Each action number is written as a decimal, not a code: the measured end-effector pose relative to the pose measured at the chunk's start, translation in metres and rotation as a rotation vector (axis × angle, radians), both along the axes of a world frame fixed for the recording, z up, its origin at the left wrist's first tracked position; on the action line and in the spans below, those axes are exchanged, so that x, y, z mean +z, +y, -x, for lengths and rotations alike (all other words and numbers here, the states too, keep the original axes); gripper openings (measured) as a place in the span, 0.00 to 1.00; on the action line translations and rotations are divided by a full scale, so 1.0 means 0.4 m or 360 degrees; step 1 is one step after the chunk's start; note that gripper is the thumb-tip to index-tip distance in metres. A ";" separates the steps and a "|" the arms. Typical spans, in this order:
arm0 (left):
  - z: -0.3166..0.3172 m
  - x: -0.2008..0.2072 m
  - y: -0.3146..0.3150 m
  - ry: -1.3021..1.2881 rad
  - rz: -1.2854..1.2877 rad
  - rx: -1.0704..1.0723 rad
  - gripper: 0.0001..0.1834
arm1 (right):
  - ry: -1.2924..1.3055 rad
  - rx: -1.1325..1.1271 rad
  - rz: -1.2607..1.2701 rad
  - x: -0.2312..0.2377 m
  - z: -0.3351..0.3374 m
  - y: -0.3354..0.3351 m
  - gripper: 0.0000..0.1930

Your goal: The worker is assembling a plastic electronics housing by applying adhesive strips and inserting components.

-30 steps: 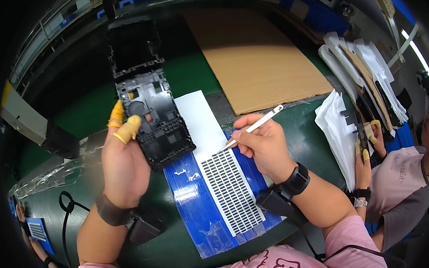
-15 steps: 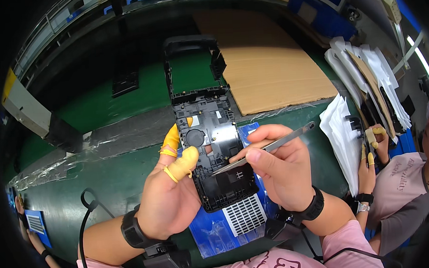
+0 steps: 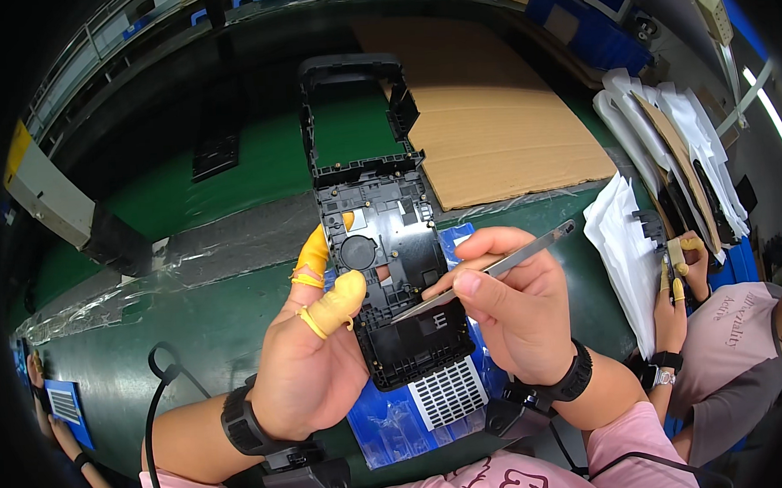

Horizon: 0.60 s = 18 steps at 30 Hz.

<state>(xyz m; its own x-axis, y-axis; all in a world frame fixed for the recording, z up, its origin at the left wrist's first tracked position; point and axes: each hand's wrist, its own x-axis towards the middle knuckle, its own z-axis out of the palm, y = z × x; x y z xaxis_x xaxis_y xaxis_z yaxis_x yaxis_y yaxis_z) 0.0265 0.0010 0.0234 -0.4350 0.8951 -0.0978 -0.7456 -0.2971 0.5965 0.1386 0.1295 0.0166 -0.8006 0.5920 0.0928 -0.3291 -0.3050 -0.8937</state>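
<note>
My left hand (image 3: pixel 313 361), with yellow finger cots on thumb and finger, grips a black plastic housing (image 3: pixel 388 283) by its left edge. The housing has an open frame at its far end and a moulded inner side with a round part facing up. Between thumb and fingers my right hand (image 3: pixel 520 312) pinches metal tweezers (image 3: pixel 518 254). Their tip points left, over the lower part of the housing; whether it touches cannot be made out. Under the housing lies a blue board (image 3: pixel 386 432) bearing a white sheet of small black pieces (image 3: pixel 450 397).
Brown cardboard (image 3: pixel 508 125) lies on the green table beyond. White foam sleeves (image 3: pixel 618 251) are stacked at right, near a co-worker's hands (image 3: pixel 672 293). A grey post (image 3: pixel 53 189) stands at left; a dark flat part (image 3: pixel 216 156) slides past it. Another person's hands show at far left.
The housing has shifted very slightly in my left hand's grip, tilting a little. My right hand with the tweezers stays nearly in place. The dark part beyond has moved left.
</note>
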 end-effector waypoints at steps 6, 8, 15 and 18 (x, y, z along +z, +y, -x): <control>-0.001 0.003 0.004 0.0011 0.0006 0.0003 0.26 | 0.0013 -0.0024 -0.0013 -0.008 0.001 0.007 0.12; -0.002 0.004 0.002 0.0019 0.0017 -0.0002 0.26 | 0.0005 0.0009 -0.0012 -0.009 -0.003 0.011 0.12; -0.006 0.008 0.004 0.0003 0.0005 0.0025 0.26 | 0.0029 -0.0026 0.0004 0.003 0.001 0.003 0.12; -0.005 0.007 0.001 0.0004 0.0027 0.0044 0.27 | 0.0031 -0.0014 0.0032 0.001 0.004 0.001 0.12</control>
<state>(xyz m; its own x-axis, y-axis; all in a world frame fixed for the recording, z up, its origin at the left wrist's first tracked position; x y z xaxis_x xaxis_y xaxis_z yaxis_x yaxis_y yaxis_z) 0.0284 0.0012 0.0261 -0.4598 0.8809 -0.1119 -0.7356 -0.3072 0.6037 0.1369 0.1300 0.0171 -0.7934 0.6010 0.0961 -0.3490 -0.3199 -0.8808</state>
